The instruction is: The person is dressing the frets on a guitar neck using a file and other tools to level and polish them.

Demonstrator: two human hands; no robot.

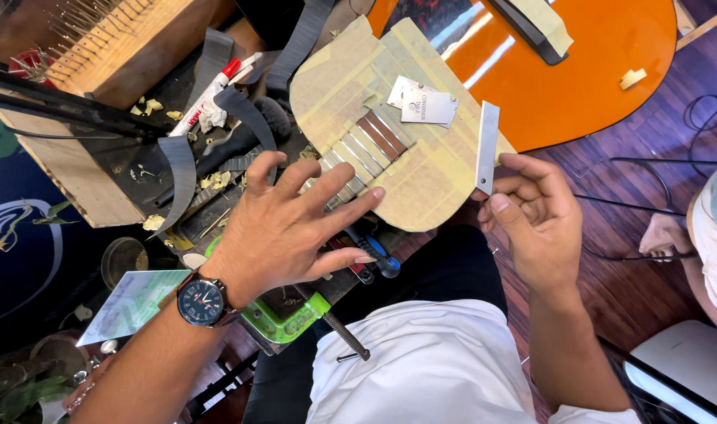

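Centrally, a tan, tape-covered curved piece (421, 169) lies on the cluttered bench, brown and silver strips set in its middle, and two small grey printed tags (423, 104) rest on its upper part, beside a glossy orange guitar body (602, 78). Left hand (284, 228), watch at wrist, lies spread, fingers released, on the piece's lower-left edge. Right hand (535, 216) pinches a flat grey metal blade (487, 147) upright just past the right edge.
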